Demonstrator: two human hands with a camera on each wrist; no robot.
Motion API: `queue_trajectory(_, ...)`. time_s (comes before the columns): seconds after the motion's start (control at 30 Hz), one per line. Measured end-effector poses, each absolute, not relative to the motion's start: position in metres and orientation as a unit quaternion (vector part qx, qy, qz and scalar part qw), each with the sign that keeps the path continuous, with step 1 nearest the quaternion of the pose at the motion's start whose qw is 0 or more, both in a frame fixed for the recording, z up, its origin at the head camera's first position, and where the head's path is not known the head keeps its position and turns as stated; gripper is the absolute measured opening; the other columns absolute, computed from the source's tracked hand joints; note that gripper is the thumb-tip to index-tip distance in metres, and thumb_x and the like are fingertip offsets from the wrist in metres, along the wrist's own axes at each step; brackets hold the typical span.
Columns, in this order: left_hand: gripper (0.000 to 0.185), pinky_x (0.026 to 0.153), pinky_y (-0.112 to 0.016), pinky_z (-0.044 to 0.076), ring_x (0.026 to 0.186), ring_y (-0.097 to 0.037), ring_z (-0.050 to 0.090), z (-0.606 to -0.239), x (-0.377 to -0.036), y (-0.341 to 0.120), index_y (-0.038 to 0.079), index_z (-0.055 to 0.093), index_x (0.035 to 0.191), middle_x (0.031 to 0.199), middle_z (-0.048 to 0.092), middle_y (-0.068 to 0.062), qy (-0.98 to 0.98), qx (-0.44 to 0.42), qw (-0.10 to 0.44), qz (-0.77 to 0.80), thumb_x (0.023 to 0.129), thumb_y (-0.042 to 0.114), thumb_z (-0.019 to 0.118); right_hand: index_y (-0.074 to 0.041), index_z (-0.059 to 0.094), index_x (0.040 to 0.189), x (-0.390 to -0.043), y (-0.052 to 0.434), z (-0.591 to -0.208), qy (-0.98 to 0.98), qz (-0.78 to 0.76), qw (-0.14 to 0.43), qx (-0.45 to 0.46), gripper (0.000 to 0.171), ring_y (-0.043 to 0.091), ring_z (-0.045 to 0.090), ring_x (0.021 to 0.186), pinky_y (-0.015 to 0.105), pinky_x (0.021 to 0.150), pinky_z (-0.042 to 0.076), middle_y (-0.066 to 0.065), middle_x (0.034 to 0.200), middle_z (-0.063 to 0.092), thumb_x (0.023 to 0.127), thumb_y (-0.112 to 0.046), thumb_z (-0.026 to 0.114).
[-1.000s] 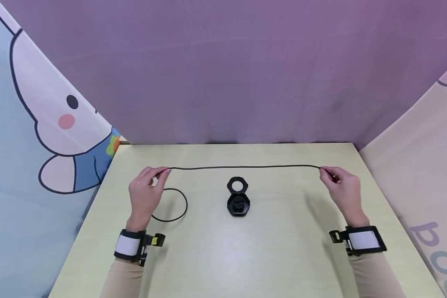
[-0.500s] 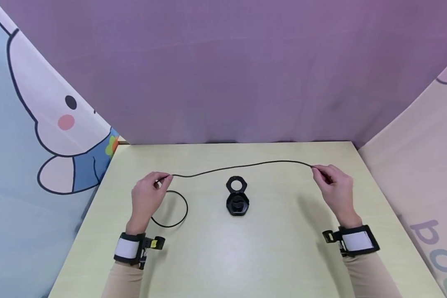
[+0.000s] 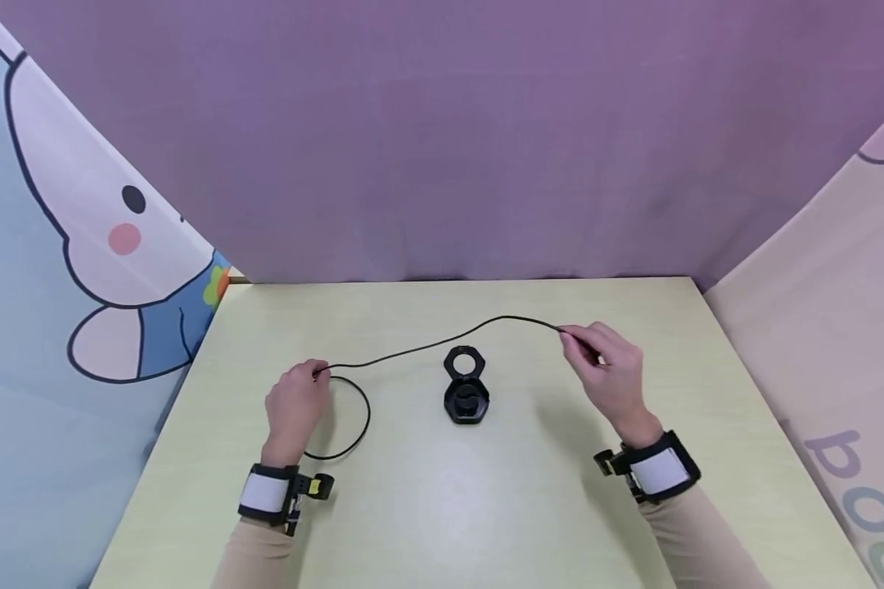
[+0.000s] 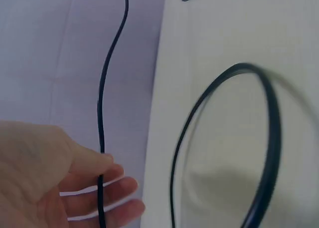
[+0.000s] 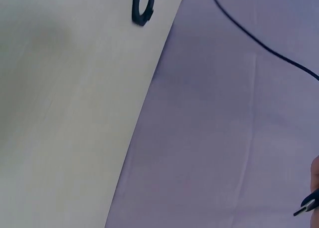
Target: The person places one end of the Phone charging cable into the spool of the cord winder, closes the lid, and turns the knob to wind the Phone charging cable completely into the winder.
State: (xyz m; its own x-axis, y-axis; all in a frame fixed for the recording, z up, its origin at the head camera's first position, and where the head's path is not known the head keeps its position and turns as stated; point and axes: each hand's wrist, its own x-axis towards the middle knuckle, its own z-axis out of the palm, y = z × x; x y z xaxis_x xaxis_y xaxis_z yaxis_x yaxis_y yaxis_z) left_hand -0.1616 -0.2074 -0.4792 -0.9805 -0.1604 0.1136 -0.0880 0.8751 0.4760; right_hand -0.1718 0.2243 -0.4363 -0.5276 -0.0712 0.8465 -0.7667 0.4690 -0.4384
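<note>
The black cable [image 3: 442,343] runs slack between the two hands over the bench [image 3: 486,507]. The left hand [image 3: 295,405] pinches it near the bench surface, its grip closed on the cable just where a loose loop curls off and lies on the bench beside that hand. The right hand [image 3: 611,372] is raised a little and pinches the other end between fingertips; the right wrist view shows the metal plug tip [image 5: 305,207] poking out past the fingers.

The biggest risk, as I judge it, is the sagging middle span: it passes just behind the small black holder [image 3: 466,391] with its lid open, and a careless drop or sweep of the cable could catch the lid and drag or tip the holder. Next, the loop on the bench could twist or kink if the left hand pulls without letting it uncoil. Smallest risk: the right grip is only a fingertip pinch close to the plug, so a tug from the other side might slip the end free.

The bench is a pale yellow-green board, matt with a soft glare near the front. A purple cloth hangs behind it, a cartoon rabbit sheet on the left, a pale printed sheet on the right.
</note>
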Motion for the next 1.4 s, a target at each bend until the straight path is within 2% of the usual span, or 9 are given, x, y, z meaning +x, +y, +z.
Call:
queue_trajectory(0.17, 0.031, 0.060, -0.052, 0.055, 0.080, -0.042, 0.071, -0.485, -0.160, -0.200, -0.002, 0.071, 0.122, 0.110, 0.073, -0.025, -0.974, 0.073, 0.052, -0.208, 0.100, 0.016, 0.059, 0.006, 0.078, 0.091, -0.174, 0.200, -0.435, -0.745, 0.449, 0.390, 0.303, 0.011, 0.010, 0.044, 0.057, 0.018, 0.049, 0.034, 0.004, 0.067, 0.057, 0.083, 0.010, 0.073)
queue_trajectory(0.3, 0.032, 0.066, -0.057, 0.054, 0.075, -0.042, 0.068, -0.487, -0.159, -0.193, -0.005, 0.070, 0.121, 0.109, 0.072, -0.028, -0.979, 0.063, 0.062, -0.182, 0.096, 0.011, 0.060, 0.004, 0.078, 0.093, -0.175, 0.186, -0.440, -0.739, 0.459, 0.381, 0.314, 0.015, 0.009, 0.045, 0.057, 0.018, 0.049, 0.035, 0.003, 0.069, 0.059, 0.081, 0.012, 0.073)
queue_trajectory(0.4, 0.036, 0.069, -0.058, 0.054, 0.066, -0.039, 0.063, -0.486, -0.159, -0.184, -0.007, 0.068, 0.122, 0.112, 0.069, -0.031, -0.975, 0.041, 0.107, -0.192, 0.091, 0.009, 0.064, 0.003, 0.079, 0.095, -0.175, 0.177, -0.444, -0.737, 0.464, 0.373, 0.321, 0.019, 0.008, 0.045, 0.057, 0.017, 0.049, 0.035, 0.002, 0.069, 0.059, 0.081, 0.014, 0.073)
queue_trajectory(0.5, 0.038, 0.073, -0.058, 0.055, 0.068, -0.040, 0.064, -0.482, -0.159, -0.170, -0.010, 0.068, 0.121, 0.113, 0.069, -0.033, -0.959, 0.004, 0.184, -0.217, 0.089, 0.011, 0.070, 0.002, 0.079, 0.096, -0.175, 0.168, -0.447, -0.737, 0.466, 0.365, 0.327, 0.022, 0.008, 0.045, 0.056, 0.016, 0.048, 0.035, 0.000, 0.069, 0.058, 0.080, 0.015, 0.073)
queue_trajectory(0.63, 0.039, 0.084, -0.059, 0.055, 0.093, -0.047, 0.068, -0.474, -0.161, -0.144, -0.010, 0.067, 0.119, 0.114, 0.069, -0.030, -0.914, -0.067, 0.291, -0.274, 0.089, 0.014, 0.076, 0.003, 0.078, 0.096, -0.176, 0.157, -0.451, -0.737, 0.469, 0.353, 0.334, 0.020, 0.008, 0.044, 0.056, 0.016, 0.048, 0.035, -0.001, 0.068, 0.056, 0.081, 0.014, 0.072)
queue_trajectory(0.77, 0.042, 0.099, -0.058, 0.051, 0.116, -0.044, 0.063, -0.464, -0.160, -0.117, -0.007, 0.065, 0.124, 0.126, 0.065, -0.026, -0.868, -0.133, 0.340, -0.335, 0.091, 0.017, 0.075, 0.002, 0.078, 0.096, -0.175, 0.150, -0.456, -0.744, 0.474, 0.330, 0.335, 0.013, 0.007, 0.043, 0.057, 0.015, 0.049, 0.033, -0.002, 0.069, 0.056, 0.086, 0.009, 0.072)
queue_trajectory(0.93, 0.040, 0.113, -0.054, 0.043, 0.128, -0.038, 0.058, -0.457, -0.158, -0.094, -0.003, 0.065, 0.127, 0.135, 0.063, -0.021, -0.837, -0.217, 0.345, -0.364, 0.097, 0.022, 0.069, 0.002, 0.078, 0.097, -0.172, 0.145, -0.459, -0.747, 0.479, 0.300, 0.350, 0.022, 0.008, 0.044, 0.057, 0.015, 0.049, 0.034, 0.001, 0.071, 0.061, 0.080, 0.015, 0.076)
queue_trajectory(1.2, 0.046, 0.117, -0.049, 0.041, 0.131, -0.037, 0.057, -0.459, -0.161, -0.077, -0.004, 0.063, 0.129, 0.136, 0.062, -0.021, -0.825, -0.298, 0.319, -0.359, 0.108, 0.036, 0.053, 0.001, 0.079, 0.101, -0.172, 0.143, -0.468, -0.761, 0.461, 0.258, 0.376, 0.024, 0.007, 0.046, 0.057, 0.015, 0.049, 0.038, 0.002, 0.077, 0.065, 0.081, 0.014, 0.077)
queue_trajectory(1.4, 0.036, 0.117, -0.048, 0.041, 0.129, -0.036, 0.059, -0.472, -0.163, -0.075, -0.005, 0.063, 0.128, 0.134, 0.063, -0.021, -0.832, -0.341, 0.278, -0.338, 0.103, 0.021, 0.065, -0.005, 0.080, 0.102, -0.170, 0.141, -0.480, -0.791, 0.427, 0.221, 0.379, 0.019, 0.004, 0.047, 0.061, 0.012, 0.053, 0.040, -0.002, 0.080, 0.067, 0.086, 0.004, 0.078)
